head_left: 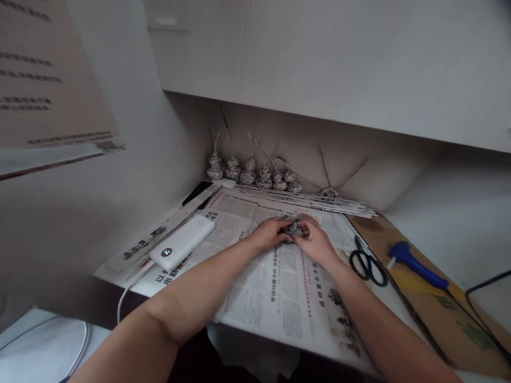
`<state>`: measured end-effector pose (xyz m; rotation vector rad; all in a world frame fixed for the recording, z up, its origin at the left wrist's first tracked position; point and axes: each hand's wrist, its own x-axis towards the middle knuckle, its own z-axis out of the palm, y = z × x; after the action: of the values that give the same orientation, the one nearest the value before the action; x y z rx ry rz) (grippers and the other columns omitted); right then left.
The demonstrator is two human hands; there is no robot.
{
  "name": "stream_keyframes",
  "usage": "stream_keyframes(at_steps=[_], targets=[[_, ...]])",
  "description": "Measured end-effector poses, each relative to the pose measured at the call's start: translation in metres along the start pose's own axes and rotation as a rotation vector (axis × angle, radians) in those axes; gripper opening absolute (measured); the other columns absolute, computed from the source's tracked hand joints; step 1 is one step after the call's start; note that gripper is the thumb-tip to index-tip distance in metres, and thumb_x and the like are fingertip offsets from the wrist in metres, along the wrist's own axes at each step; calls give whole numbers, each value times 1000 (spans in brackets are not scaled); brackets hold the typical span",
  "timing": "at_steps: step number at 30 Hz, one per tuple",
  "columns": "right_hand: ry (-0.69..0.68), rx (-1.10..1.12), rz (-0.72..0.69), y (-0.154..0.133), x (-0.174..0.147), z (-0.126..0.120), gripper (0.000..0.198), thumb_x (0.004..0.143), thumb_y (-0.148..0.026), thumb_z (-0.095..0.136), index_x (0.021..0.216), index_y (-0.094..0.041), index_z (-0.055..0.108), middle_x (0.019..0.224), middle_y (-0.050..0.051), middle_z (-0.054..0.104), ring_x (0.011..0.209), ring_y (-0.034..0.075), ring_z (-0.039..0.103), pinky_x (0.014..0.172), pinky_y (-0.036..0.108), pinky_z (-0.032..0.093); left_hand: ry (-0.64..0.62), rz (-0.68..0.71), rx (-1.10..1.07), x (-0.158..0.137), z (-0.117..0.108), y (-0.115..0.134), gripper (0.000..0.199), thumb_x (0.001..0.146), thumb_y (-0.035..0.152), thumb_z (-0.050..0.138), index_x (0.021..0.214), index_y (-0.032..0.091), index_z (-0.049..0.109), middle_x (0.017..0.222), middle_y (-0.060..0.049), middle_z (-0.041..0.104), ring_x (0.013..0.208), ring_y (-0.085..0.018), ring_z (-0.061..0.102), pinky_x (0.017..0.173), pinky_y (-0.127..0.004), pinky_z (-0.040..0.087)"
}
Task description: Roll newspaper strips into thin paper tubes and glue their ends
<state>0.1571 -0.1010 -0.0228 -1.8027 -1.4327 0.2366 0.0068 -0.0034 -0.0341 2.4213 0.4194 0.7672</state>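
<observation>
Both hands meet above the newspaper (263, 287) spread over the table. My left hand (271, 234) is closed on the left side of a small grey-green piece (294, 229), which looks like coiled or folded paper. From the other side, my right hand (316, 243) pinches the same piece between thumb and fingers. The fingers cover much of it, so its exact shape is hidden. Just behind the hands lies a bundle of thin rolled paper sticks (303, 199). Black-handled scissors (369, 266) rest to the right of my right forearm.
Several gourd-shaped woven paper figures (248, 171) line the back wall. Beside them stands a woven piece with spreading sticks (329, 192). A white power bank (183, 242) with a cable lies left. A blue glue gun (417, 263) lies on cardboard (451, 319) at right. A cabinet (319, 64) overhangs the back.
</observation>
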Motion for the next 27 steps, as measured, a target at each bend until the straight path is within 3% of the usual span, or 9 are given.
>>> stream_keyframes(at_steps=[4, 7, 10, 13, 19, 27], targets=[[-10, 126, -20, 7, -6, 3, 41, 67, -21, 64, 107, -19, 55, 96, 7, 62, 81, 18, 59, 71, 31, 47, 27, -39, 114, 1, 3, 3, 26, 80, 24, 57, 102, 17, 67, 88, -7, 62, 83, -19, 57, 77, -27, 42], [-28, -90, -141, 8, -5, 4, 48, 73, -22, 59, 119, -19, 50, 98, 10, 60, 86, 22, 58, 75, 35, 46, 61, -22, 189, 0, 1, 9, 21, 83, 20, 49, 89, 17, 69, 88, -8, 61, 88, -19, 56, 79, -27, 42], [-35, -351, -223, 6, -4, 4, 29, 77, -20, 53, 105, -17, 60, 96, 12, 60, 90, 25, 56, 81, 37, 43, 87, -41, 248, -2, -2, 18, 20, 84, 22, 47, 85, 19, 67, 88, -7, 60, 91, -19, 54, 79, -27, 41], [33, -442, -206, 2, -4, 0, 21, 78, -21, 51, 95, -16, 61, 91, 12, 61, 86, 26, 56, 78, 35, 43, 112, -87, 277, -4, -5, 27, 18, 85, 28, 48, 85, 20, 64, 88, -7, 59, 88, -19, 55, 77, -27, 41], [216, -364, -287, -9, -8, -19, 17, 79, -19, 50, 93, -19, 60, 95, 9, 59, 91, 24, 55, 81, 31, 41, 226, -108, 258, -2, -7, 37, 21, 86, 36, 47, 85, 19, 59, 90, -8, 59, 86, -20, 54, 74, -29, 40], [334, -251, -282, -15, -8, -24, 15, 78, -23, 54, 90, -19, 63, 91, 7, 59, 80, 21, 55, 76, 30, 42, 316, -143, 102, -1, -13, 42, 22, 83, 40, 53, 77, 20, 58, 82, -6, 58, 81, -19, 52, 75, -29, 37]])
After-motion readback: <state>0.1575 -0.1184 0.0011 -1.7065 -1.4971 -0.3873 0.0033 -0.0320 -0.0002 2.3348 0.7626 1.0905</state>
